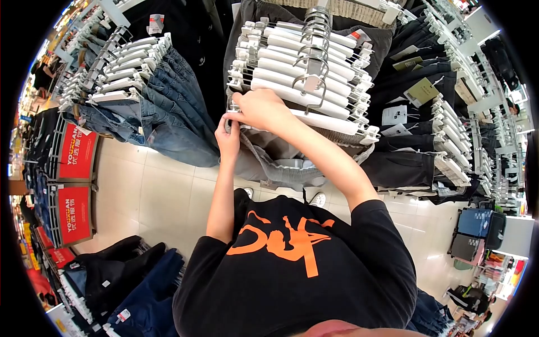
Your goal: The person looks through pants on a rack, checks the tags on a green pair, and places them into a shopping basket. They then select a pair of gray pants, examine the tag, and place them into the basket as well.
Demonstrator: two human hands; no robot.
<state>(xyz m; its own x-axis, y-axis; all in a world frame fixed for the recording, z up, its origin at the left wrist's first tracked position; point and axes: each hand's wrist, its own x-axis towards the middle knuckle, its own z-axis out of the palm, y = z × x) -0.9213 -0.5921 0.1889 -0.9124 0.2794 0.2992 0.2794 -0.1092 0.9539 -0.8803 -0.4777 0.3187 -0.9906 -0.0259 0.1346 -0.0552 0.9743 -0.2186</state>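
Note:
Several white clip hangers [303, 73] hang in a row on the metal rail in front of me, with grey and dark trousers on them. On the nearest hanger [331, 123], my right hand [261, 105] is closed around the left-end clip. Just below, my left hand [228, 133] pinches the waistband corner of the grey trousers [292, 171] at that same clip. Their waistband sags in a loose curve towards the hanger's right end clip [370, 135]. My fingers partly hide the left clip, so its jaws cannot be made out.
Blue jeans [174, 101] hang on white hangers close at the left. Black trousers [412, 143] with paper tags hang at the right. Red signs [74, 213] stand by the left racks; dark jeans [146, 292] are behind me. Pale tiled floor [140, 185] lies below.

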